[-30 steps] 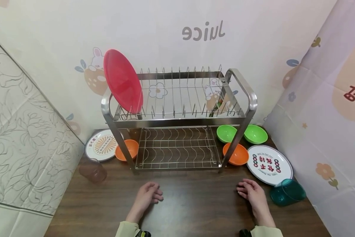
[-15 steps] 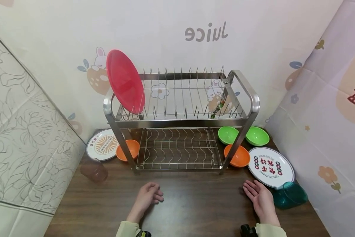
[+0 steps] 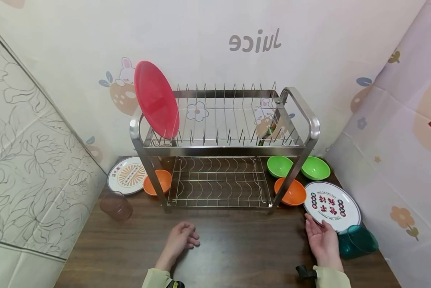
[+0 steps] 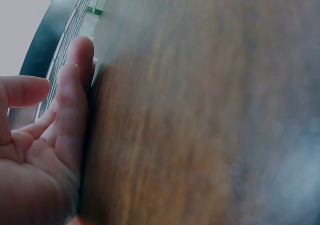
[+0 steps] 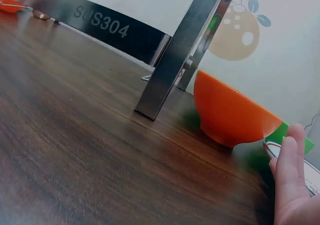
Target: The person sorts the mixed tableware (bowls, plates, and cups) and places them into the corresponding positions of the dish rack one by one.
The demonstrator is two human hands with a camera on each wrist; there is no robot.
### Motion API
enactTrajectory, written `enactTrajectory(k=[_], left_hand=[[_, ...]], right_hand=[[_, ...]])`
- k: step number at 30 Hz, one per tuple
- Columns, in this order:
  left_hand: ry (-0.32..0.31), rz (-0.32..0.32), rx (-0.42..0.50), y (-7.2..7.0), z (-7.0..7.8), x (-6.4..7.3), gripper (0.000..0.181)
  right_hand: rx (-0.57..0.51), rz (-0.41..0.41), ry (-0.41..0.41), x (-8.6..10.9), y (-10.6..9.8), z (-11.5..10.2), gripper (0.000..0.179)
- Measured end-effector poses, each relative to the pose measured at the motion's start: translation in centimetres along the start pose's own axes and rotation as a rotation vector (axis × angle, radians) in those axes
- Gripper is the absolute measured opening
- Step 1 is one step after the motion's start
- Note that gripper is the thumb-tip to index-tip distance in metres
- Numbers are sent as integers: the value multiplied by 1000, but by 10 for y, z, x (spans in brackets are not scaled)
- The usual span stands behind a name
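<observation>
My right hand [image 3: 322, 242], palm turned up and fingers extended, reaches to the near edge of a white plate [image 3: 332, 206] with red lettering. Its fingertips overlap the plate's rim in the head view. Right beside that hand a teal glass [image 3: 357, 242] lies on its side. In the right wrist view the fingers [image 5: 287, 165] stand in front of the plate, close to an orange bowl [image 5: 230, 110]. My left hand [image 3: 179, 240] rests on the wooden table with loosely bent fingers and nothing in them, in front of the steel dish rack [image 3: 222, 151].
A red plate [image 3: 157, 100] stands upright at the rack's upper left. Green bowls [image 3: 315, 168] sit at the back right. On the left are another white plate [image 3: 127, 176], an orange bowl [image 3: 158, 182] and a pinkish glass [image 3: 116, 206] on its side.
My right hand has turned palm up, its fingers straightened, and it has moved right and forward to the plate's edge. The left hand stays put. The head view has shifted slightly.
</observation>
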State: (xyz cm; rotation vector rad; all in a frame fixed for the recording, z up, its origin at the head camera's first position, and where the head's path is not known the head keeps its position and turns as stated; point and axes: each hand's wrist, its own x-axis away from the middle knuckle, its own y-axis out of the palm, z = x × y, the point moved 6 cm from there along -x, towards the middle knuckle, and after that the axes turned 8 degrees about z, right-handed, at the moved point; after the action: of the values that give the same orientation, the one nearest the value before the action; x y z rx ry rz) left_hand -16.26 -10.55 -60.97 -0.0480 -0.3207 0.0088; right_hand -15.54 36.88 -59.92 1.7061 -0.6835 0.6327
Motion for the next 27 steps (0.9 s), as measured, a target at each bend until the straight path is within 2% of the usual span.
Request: enactTrajectory(k=[5,9,14,24,27], left_hand=[[-3,4,-4,1,0,1,30],[-17,9,-16,2,-1,1,30],[-25,11,-23,2,-4,0,30],[-16,8,-26,0,-2,1,30],[-12,7,-24,0,0,1,30]], right_hand=[[-11,-12,-11,-2,1,-1,47],[40,36,-48,-4,1,-1,55],[60,94,-55,-4,2,1,50],[165,71,-121,-2,4,7,36],[160,79,-140,-2,6,8,35]])
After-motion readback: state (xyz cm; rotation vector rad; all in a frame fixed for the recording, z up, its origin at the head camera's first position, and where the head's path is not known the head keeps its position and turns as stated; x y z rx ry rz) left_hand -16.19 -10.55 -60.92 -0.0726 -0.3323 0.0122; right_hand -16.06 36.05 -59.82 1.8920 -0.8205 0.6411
